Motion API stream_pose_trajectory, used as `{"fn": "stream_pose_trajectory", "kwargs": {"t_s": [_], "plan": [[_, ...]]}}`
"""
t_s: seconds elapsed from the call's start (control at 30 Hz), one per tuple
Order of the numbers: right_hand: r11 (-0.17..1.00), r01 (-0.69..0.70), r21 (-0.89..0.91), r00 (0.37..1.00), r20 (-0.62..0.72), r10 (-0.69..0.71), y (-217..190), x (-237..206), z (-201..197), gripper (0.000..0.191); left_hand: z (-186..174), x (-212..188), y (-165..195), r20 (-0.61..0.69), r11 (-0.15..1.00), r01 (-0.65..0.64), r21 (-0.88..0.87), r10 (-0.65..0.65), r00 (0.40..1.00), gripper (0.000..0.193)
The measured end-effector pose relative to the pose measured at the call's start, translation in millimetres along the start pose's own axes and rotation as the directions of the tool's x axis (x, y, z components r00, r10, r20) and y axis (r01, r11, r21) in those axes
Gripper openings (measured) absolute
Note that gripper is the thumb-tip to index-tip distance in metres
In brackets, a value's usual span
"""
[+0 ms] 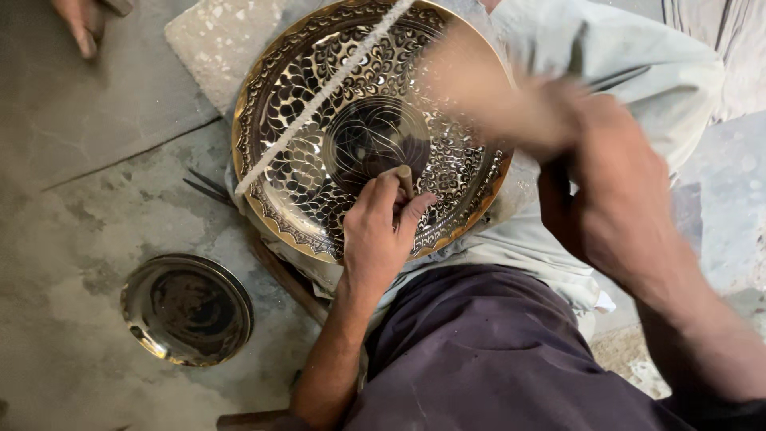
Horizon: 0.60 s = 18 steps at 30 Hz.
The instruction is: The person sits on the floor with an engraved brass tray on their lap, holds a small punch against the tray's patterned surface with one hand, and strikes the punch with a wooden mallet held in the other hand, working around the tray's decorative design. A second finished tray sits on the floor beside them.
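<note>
Patterns already fill most of the big round brass plate [319, 120], which lies under the left hand [379, 231], whose fingers squeeze a small punch [404, 179] on its dark middle. The right hand [614, 199] is a blur just beside them, so I cannot tell its grip; the middle looks unfinished.

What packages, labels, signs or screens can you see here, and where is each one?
None in view. There is only a round engraved brass tray under the left hand and blurred right hand, plus a small plain round metal plate on the concrete floor.
</note>
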State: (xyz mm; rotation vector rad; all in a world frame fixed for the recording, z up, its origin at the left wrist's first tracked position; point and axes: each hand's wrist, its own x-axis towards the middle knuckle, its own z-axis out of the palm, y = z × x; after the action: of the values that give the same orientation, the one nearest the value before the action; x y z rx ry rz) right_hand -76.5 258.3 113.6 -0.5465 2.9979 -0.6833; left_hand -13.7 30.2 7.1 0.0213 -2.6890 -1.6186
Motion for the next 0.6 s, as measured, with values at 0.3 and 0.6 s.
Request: {"fn": "stream_pose_trajectory", "kwargs": {"t_s": [0.3, 0.6], "plan": [[0.734, 0.289, -0.615, 0.915, 0.403, -0.022, 1, 7, -9, 0.053, 2, 0, -1, 0.048, 0.996, 0.038, 0.08, -0.042, 0.998, 0.031], [0.847, 0.119, -0.519, 0.902, 0.412, 0.125, 12, 0, -19, 0.056, -24, -9, 14, -0.054, 0.941, 0.235, -0.245, -0.255, 0.965, 0.034]]}}
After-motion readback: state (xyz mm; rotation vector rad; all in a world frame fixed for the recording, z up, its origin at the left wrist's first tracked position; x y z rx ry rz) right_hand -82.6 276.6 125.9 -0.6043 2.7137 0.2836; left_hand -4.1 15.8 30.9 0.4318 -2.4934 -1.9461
